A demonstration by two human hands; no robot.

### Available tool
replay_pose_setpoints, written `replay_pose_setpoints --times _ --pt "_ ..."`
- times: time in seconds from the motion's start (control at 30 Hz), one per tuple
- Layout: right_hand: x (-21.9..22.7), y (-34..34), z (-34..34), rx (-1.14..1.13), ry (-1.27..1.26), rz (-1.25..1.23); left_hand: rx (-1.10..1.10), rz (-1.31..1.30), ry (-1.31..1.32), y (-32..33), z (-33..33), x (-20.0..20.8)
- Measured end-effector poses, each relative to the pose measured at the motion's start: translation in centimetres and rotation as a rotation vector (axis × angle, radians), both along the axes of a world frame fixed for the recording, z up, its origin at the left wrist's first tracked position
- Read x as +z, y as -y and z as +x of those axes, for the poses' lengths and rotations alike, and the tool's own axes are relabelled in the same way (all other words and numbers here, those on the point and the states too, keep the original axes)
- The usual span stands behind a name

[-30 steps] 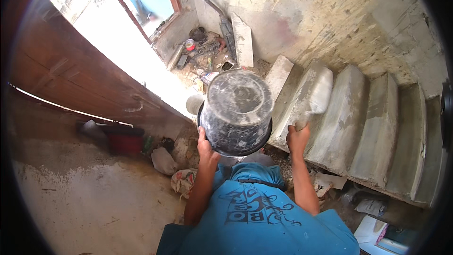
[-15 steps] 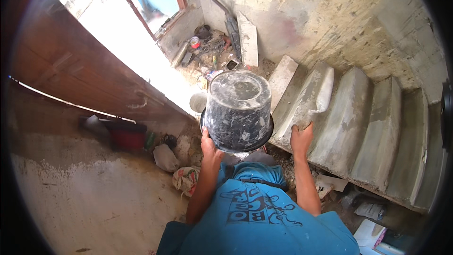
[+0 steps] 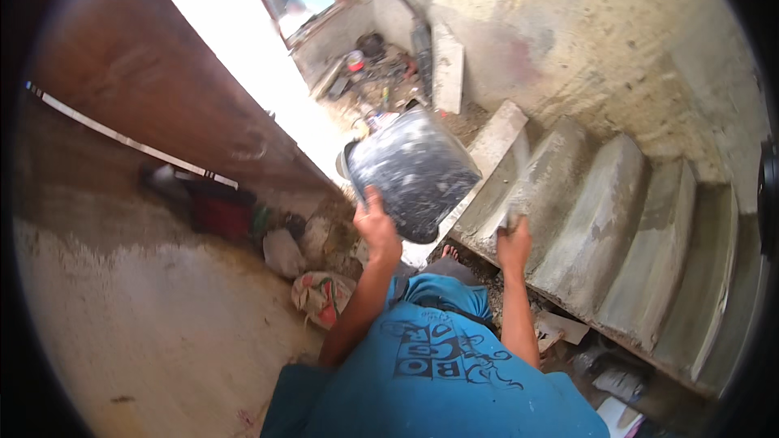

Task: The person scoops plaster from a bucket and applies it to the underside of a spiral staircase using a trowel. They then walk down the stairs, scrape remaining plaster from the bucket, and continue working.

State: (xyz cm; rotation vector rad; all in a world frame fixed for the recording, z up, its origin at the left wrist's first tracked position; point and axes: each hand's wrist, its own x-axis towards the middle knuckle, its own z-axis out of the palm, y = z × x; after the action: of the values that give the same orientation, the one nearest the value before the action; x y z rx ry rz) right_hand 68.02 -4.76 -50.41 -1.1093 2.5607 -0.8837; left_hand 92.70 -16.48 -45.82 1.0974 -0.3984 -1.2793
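Note:
A black bucket [image 3: 414,170] smeared with pale cement hangs in front of me, tipped on its side. My left hand [image 3: 377,227] is closed on its rim. The bucket's inside is turned away and hidden. My right hand [image 3: 514,247], apart from the bucket, is a fist over the lower concrete steps [image 3: 560,186]. From its top pokes the short grey end of a trowel [image 3: 513,217], whose blade is blurred against the steps.
A brown door panel [image 3: 178,81] stands left of a bright doorway. Rubble and small containers lie by the far wall, where a pale board [image 3: 448,69] leans. A printed sack [image 3: 323,296] sits left of my legs. Debris lies beneath the stairs.
The bucket has turned from upside down onto its side, its base swinging away from my view. My left hand has moved slightly right and up; the trowel in my right hand has turned.

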Motion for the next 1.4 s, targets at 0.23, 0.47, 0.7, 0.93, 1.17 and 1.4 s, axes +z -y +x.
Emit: replay_pose_setpoints --times 0.23,0.47,0.7,0.93,1.17,1.4 --pt "-5.6 -2.9 -2.7 -0.041 0.362 -0.213 -0.268 -0.849 1.255 -3.6 -1.6 1.5" --pt "-3.6 -5.1 -0.6 -0.093 0.646 -0.244 -0.316 -1.168 1.337 -5.8 -2.7 2.1" --pt "-2.4 -3.7 -1.5 -0.300 1.181 -0.592 -0.415 -1.292 1.176 -6.6 -3.1 2.9" --pt "-3.1 -3.7 -2.5 -0.260 1.360 -0.685 -0.516 -1.028 0.934 -7.4 -3.6 3.8" --pt "1.4 -3.1 -2.9 -0.268 0.444 -0.578 -0.410 0.005 0.017 -2.1 -3.4 2.4" --pt "2.2 -4.3 0.0 0.018 0.162 0.170 -0.337 0.234 -0.535 0.3 -2.8 0.3"
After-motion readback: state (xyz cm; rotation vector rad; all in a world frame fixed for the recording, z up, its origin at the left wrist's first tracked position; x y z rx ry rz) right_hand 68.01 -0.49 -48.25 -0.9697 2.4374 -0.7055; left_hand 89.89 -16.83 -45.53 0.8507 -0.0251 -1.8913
